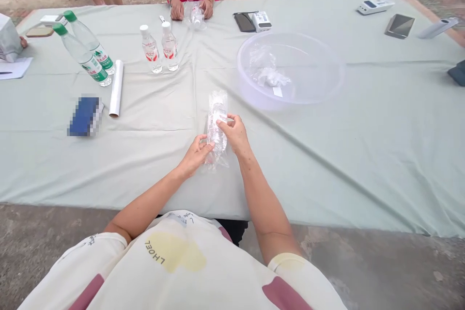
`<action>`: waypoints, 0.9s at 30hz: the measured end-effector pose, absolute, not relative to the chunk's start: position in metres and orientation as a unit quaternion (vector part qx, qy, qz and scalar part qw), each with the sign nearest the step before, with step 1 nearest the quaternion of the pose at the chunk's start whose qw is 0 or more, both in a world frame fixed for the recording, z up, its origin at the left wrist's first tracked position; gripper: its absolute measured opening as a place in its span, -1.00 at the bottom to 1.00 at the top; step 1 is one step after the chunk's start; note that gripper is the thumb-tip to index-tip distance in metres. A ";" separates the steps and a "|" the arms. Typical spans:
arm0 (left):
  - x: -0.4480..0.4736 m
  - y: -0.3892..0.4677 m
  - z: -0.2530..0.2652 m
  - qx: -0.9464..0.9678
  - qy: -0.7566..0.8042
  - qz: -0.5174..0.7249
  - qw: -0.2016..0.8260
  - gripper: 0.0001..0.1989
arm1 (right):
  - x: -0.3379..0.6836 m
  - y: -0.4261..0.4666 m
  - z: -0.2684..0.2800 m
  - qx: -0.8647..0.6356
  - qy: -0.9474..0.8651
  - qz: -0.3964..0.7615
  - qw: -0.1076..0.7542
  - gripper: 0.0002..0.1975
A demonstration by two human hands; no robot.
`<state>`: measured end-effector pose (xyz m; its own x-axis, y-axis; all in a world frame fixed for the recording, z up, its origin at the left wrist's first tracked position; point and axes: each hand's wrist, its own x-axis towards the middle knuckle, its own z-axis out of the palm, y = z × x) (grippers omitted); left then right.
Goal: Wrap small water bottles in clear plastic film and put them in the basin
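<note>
A small clear bottle (217,123) with red print lies wrapped in clear plastic film on the table in front of me. My left hand (196,156) is closed on its lower left side, thumb on the film. From the right, my right hand (234,133) grips the bottle around its middle, with the thumb on top. Loose film sticks out past both ends of the bottle. Beyond it to the left, two more small bottles (151,51) with white caps stand upright and unwrapped.
A translucent basin (336,82) holding crumpled plastic (271,70) stands right. At left are a film roll (116,89), two green-capped bottles (85,58) and a blurred blue item (85,116). Across the table, another person's hands (177,9) hold a wrapped bottle. Phones (399,25) lie farther off.
</note>
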<state>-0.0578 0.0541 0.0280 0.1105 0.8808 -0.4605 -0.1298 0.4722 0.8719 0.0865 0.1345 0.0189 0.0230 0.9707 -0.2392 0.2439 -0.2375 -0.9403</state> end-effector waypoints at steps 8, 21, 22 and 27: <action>-0.051 0.037 0.030 0.129 0.398 0.462 0.782 -0.48 | 0.059 0.065 0.026 -0.538 -0.396 0.479 0.570 -0.44; -0.082 0.030 0.018 0.075 0.369 0.584 0.719 -0.90 | 0.086 0.033 0.043 -0.456 -0.564 0.327 0.606 -0.73; -0.086 0.029 0.018 0.093 0.379 0.596 0.702 -0.87 | 0.091 0.036 0.052 -0.436 -0.589 0.250 0.632 -0.80; -0.103 0.023 0.024 0.162 0.446 0.596 0.648 -0.75 | 0.097 0.058 0.092 -0.284 -0.835 0.061 0.466 -0.95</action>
